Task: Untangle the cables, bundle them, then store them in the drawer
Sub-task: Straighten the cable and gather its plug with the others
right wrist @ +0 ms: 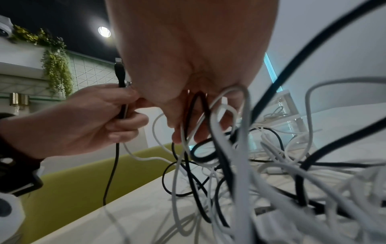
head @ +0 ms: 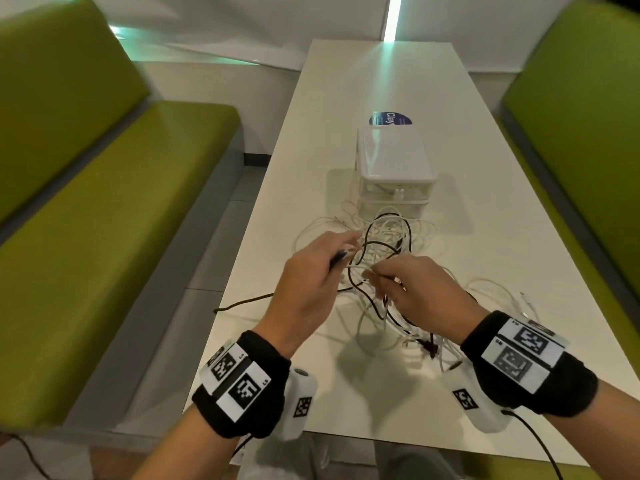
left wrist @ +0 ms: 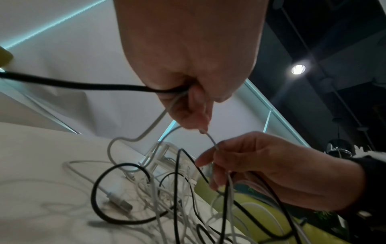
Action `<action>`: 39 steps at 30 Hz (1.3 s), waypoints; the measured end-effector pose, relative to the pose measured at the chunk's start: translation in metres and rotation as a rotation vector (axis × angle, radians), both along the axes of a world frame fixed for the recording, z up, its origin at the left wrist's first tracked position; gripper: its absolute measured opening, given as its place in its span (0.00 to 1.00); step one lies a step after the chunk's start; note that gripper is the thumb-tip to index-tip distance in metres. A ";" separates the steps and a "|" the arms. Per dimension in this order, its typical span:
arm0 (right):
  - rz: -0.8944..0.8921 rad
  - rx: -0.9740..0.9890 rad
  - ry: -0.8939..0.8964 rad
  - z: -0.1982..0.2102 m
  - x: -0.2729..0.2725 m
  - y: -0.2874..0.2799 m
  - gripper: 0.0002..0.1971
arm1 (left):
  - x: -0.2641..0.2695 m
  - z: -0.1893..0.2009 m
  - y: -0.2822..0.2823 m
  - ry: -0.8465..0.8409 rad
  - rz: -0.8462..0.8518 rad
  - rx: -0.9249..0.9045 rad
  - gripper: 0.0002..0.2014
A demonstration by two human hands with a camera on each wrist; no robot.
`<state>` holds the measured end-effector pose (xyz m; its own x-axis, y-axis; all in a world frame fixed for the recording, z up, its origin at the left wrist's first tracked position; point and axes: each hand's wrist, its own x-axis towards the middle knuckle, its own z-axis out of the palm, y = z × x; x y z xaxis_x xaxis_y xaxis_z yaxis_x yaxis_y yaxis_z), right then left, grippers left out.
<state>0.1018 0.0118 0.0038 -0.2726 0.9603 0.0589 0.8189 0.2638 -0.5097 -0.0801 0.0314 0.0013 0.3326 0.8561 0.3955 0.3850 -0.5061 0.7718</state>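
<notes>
White and black tangled cables (head: 388,265) are lifted off the table (head: 346,133) — a black cable (right wrist: 122,109) is gripped by the left hand (head: 311,275), white strands (right wrist: 225,115) are pinched by the right hand (head: 426,289).

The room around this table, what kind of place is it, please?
Probably a cafe or office lounge booth: green padded benches flank a long white table, and hanging plants decorate a wall shelf.
</notes>
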 end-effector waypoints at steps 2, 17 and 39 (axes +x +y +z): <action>0.003 0.034 0.086 0.000 0.000 0.000 0.06 | 0.004 -0.002 -0.003 0.060 -0.062 0.004 0.16; 0.170 -0.060 0.086 -0.003 -0.004 -0.006 0.14 | -0.012 0.005 0.008 0.386 0.019 0.047 0.07; 0.010 -0.064 0.019 -0.002 0.007 -0.005 0.10 | 0.018 -0.015 -0.014 0.438 -0.053 0.071 0.25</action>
<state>0.1087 0.0072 0.0018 -0.2821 0.9594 0.0032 0.8062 0.2389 -0.5413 -0.0623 0.0177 -0.0142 0.5247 0.8092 0.2645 0.6399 -0.5798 0.5044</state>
